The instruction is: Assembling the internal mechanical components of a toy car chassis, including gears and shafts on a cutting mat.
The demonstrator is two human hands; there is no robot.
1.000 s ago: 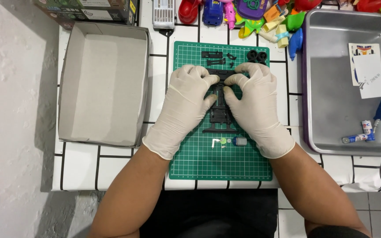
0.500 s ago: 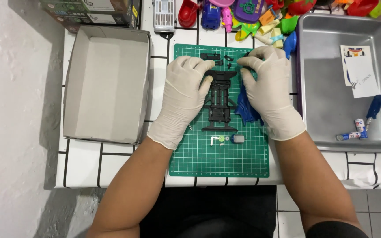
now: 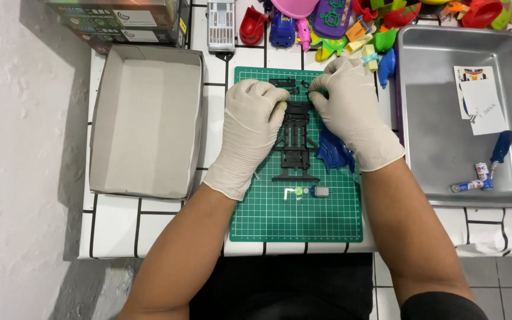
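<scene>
From the head view, we take the green mat [image 3: 297, 213] as our landmark. The black chassis [image 3: 296, 142] lies on it, near the middle, running lengthwise toward the far edge. Our left hand [image 3: 250, 133] rests on the mat's left part, its fingers curled so the thumb and fingertips pinch the chassis at its far left corner. Our right hand [image 3: 351, 112] comes in from the mat's right, fingers closed on the same far end — whether a small part sits between them we cannot tell. A blue body shell [image 3: 333, 153] lies on the mat just right of the chassis, partly under our right wrist. Small parts [image 3: 303, 192] sit on the mat just below the chassis, and a few black pieces [image 3: 282, 83] near its far edge.

Left of the mat stands an open cardboard box [image 3: 143, 124]; right of it a metal tray [image 3: 434, 118] holding a paper sheet and small batteries. Toys [image 3: 380, 24] crowd the worktop beyond the mat.

We judge the step in hand to be fitting or seating something at the chassis's far end — both hands steadying it. The next move would call for a fine pinch and light, even pressure.
</scene>
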